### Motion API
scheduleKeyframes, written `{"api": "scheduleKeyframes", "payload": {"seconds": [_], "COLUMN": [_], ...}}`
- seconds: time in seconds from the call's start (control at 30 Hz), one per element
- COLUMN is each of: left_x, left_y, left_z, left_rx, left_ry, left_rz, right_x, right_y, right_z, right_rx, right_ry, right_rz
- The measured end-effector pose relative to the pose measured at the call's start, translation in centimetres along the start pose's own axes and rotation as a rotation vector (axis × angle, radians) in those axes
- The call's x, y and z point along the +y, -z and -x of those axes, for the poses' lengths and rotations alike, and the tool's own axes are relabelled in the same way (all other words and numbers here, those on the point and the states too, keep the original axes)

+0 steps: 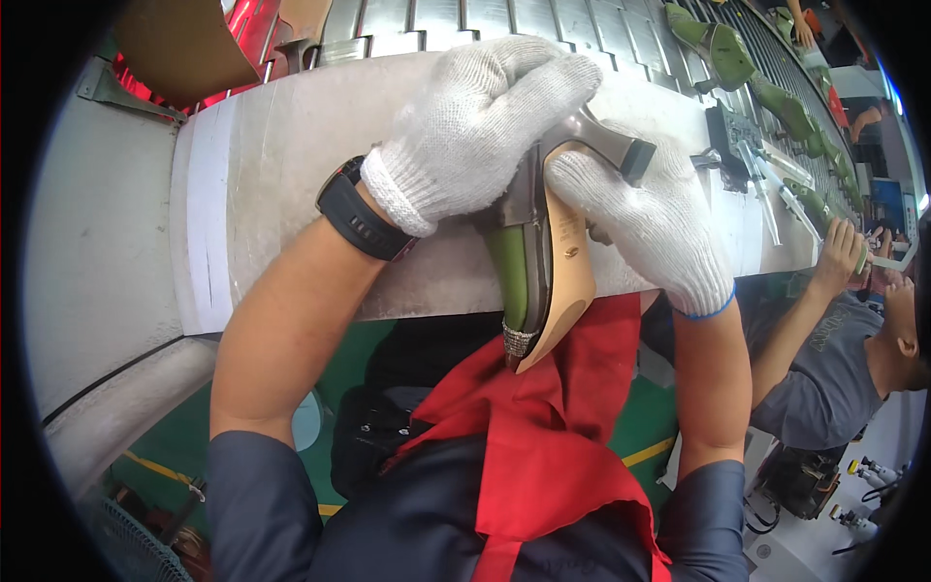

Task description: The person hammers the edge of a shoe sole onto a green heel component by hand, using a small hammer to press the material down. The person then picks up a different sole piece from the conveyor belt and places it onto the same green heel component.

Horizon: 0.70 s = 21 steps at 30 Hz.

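Both my hands wear white knit gloves and grip one high-heeled shoe [555, 291] over the edge of a grey workbench [281, 165]. The shoe has a tan sole, a metallic block heel pointing away from me and a glittery pointed toe aimed at my lap; a green shoe last sits inside it. My left hand [475, 121] closes over the upper and heel area from the left. My right hand [635, 209] wraps the sole side near the heel. A black watch is on my left wrist.
A slatted conveyor [543, 19] runs behind the bench carrying several green lasts [722, 53]. A dark metal tool stand [737, 145] sits on the bench to the right. Another person [834, 339] in a grey shirt works at the right. A red apron covers my lap.
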<state>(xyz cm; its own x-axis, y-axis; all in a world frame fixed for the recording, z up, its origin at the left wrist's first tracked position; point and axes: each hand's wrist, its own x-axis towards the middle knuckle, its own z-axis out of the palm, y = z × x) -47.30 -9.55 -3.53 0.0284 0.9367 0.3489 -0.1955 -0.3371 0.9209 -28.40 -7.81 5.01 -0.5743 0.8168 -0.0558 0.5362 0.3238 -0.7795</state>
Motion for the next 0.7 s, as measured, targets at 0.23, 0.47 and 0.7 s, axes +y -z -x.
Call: {"api": "scheduleKeyframes", "payload": {"seconds": [0.23, 0.47, 0.7], "left_x": [-0.2, -1.0, -1.3], "left_y": [0.0, -0.1, 0.3], "left_z": [0.0, 0.2, -0.3], "left_rx": [0.039, 0.035, 0.004], "left_ry": [0.077, 0.012, -0.058], "left_rz": [-0.033, -0.051, -0.065], "right_x": [0.9, 0.9, 0.9], "right_y": [-0.4, -0.3, -1.0], "right_z": [0.1, 0.7, 1.7], "right_rx": [0.018, 0.05, -0.037], "right_ry": [0.097, 0.121, -0.18], "right_rz": [0.117, 0.093, -0.426]}}
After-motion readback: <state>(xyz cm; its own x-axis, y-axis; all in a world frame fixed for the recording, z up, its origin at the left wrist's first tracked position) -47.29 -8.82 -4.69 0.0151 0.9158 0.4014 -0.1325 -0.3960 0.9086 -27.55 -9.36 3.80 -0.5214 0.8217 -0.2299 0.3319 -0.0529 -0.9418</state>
